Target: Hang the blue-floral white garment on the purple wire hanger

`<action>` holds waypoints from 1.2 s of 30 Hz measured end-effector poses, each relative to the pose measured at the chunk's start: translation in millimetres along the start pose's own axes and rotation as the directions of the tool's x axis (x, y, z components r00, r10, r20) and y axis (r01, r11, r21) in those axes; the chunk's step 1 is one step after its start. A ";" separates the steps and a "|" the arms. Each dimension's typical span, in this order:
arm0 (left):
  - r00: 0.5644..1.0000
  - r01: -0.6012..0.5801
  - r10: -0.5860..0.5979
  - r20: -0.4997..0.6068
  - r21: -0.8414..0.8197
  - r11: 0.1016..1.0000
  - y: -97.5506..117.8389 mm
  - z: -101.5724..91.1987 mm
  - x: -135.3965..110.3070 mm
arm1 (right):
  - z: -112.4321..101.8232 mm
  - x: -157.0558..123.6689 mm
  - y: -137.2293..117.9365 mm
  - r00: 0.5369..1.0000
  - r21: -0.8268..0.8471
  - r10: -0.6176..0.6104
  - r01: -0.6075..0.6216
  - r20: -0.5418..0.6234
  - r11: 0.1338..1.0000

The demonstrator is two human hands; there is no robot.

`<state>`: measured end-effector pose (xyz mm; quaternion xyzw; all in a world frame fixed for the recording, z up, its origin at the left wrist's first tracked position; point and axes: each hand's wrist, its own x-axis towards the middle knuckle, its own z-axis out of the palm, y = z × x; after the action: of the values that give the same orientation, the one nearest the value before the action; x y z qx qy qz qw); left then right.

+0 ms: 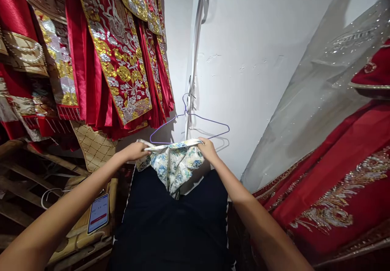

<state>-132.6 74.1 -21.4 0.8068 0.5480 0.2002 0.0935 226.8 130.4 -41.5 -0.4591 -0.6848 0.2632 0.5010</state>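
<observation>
Both of my hands hold up a white garment (176,167) with a blue and yellow floral print. My left hand (137,150) is closed on its upper left corner, where a white strip shows. At the upper right corner, my right hand (208,149) pinches the edge. Stretched between them, the top edge runs nearly straight, and the cloth hangs down to a point. A thin purple wire hanger (189,118) hangs on the wall just beyond it, its lower bar partly hidden by the garment and my hands. Black cloth (173,230) with white side trim lies below.
Red embroidered garments (122,59) hang at the left. On a bamboo seat (76,238) lies a phone (98,214) showing a timer. To the right are a sheer sparkling fabric (292,112) and a red beaded garment (341,181). A white wall (252,39) stands ahead.
</observation>
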 end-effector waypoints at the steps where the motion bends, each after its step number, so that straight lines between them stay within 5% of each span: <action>1: 0.997 -0.072 0.072 -0.016 -0.009 0.997 2.0 -6.6 3.6 | -7.5 0.4 -1.2 1.000 -0.013 -0.005 0.006 0.012 1.000; 4: 0.969 -0.239 0.238 -0.067 0.000 0.971 14.1 -23.7 15.5 | -15.5 -1.6 -3.2 1.000 -0.032 -0.011 0.012 0.026 0.999; 7: 0.934 -0.321 0.317 -0.165 0.003 0.947 33.1 -29.2 30.2 | -1.6 -15.8 1.0 1.000 0.004 -0.013 0.013 -0.014 1.000; 14: 0.912 -0.301 0.213 -0.350 -0.220 0.928 69.2 -11.4 61.3 | 24.9 -45.3 5.4 0.994 0.049 -0.020 0.025 -0.105 0.999; 19: 0.918 -0.275 0.209 -0.337 -0.160 0.948 60.1 -14.4 61.4 | -5.5 -21.5 -3.0 0.996 0.007 -0.055 0.056 -0.065 0.998; 24: 0.912 -0.301 0.272 -0.306 -0.049 0.952 50.5 -37.1 64.2 | -56.7 1.9 7.5 0.879 -0.114 -0.103 0.056 -0.465 0.992; 26: 0.903 -0.342 0.326 -0.280 -0.009 0.940 51.4 -45.2 65.7 | -75.3 9.3 14.9 0.908 -0.168 -0.102 0.036 -0.406 0.985; 30: 0.900 -0.314 0.316 -0.300 0.057 0.948 55.0 -47.0 67.5 | -98.8 22.1 26.0 0.995 -0.152 -0.002 -0.014 -0.104 0.988; 36: 0.918 -0.282 0.295 -0.266 0.087 0.955 55.6 -29.6 75.0 | -106.8 28.9 29.5 0.916 -0.160 -0.080 0.017 -0.394 0.987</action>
<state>-74.1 120.0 42.4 0.8447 0.4353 0.3095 -0.0333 334.4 158.5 -14.5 -0.5229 -0.5975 0.0983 0.5999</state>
